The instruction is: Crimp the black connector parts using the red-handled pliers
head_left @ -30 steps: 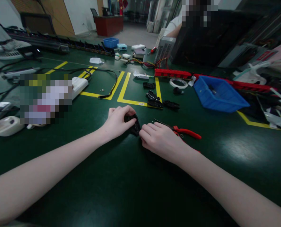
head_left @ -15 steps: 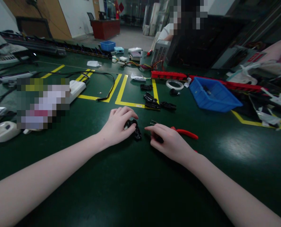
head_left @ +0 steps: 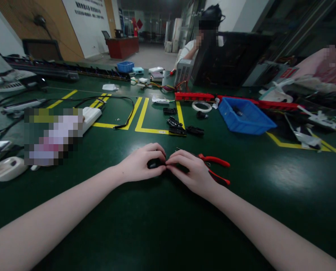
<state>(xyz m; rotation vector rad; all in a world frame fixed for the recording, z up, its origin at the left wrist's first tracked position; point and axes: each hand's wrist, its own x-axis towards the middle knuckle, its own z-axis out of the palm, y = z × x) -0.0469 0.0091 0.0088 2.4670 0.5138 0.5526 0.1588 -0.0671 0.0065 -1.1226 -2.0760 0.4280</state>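
My left hand (head_left: pixel 144 162) is curled around a small black plastic part (head_left: pixel 154 165), most of it hidden by the fingers. My right hand (head_left: pixel 193 171) meets it at the middle, thumb and fingertips pinched together against the left fingertips. Whether the right fingers grip the same part or a tiny piece cannot be made out. Beside and partly under the right hand lie red-handled pliers (head_left: pixel 217 160), their jaws mostly covered. Beyond the hands, several similar black parts (head_left: pixel 195 130) rest in and near a yellow tape outline (head_left: pixel 149 130).
A blue bin (head_left: pixel 247 122) stands at right behind a tape roll (head_left: pixel 202 107) and red strips (head_left: pixel 194 96). At left are a white power strip (head_left: pixel 91 116), a cream-coloured holder (head_left: pixel 7 169) and dark cables (head_left: pixel 132 109). A person (head_left: pixel 189 51) sits across the green table.
My right hand has moved left to meet the left hand, and its fingertips have closed at the black part. More of the pliers now shows. The camera view has tilted up slightly.
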